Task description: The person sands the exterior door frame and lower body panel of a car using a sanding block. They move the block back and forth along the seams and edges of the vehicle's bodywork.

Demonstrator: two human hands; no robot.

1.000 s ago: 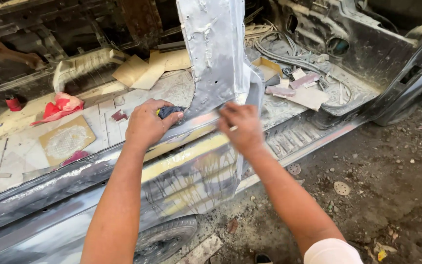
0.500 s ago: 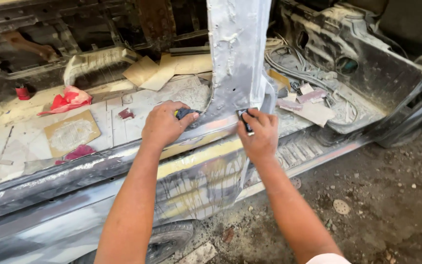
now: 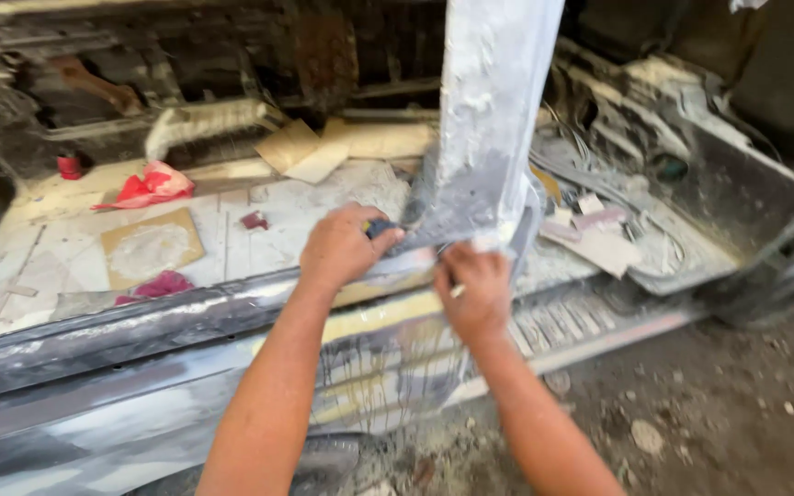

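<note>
Both hands work at the foot of a car body pillar, which stands upright and is covered with white and grey filler. The left hand is clenched around a small dark sanding block, of which only one end shows between thumb and fingers, and it presses this block against the base of the pillar, where the pillar meets the door sill. The right hand is just beside it, a little lower, with the fingers curled against the lower edge of the pillar; a small pale piece shows at its fingers, but I cannot tell what it is or whether the hand really grips it. The sill runs from left to right below both hands and carries yellow and grey patches with dried drip marks. The stripped car floor behind the sill acts like a shallow tray, dusty white, and several loose things lie in it: a crumpled red rag, a flat brown sheet with a white dusty spot, a dark pink rag near the sill, a small red can at the far left, and pieces of cardboard next to the pillar. To the right of the pillar some wires and pale scraps rest on the floor. The ground outside the car is bare dirt with small stones.
</note>
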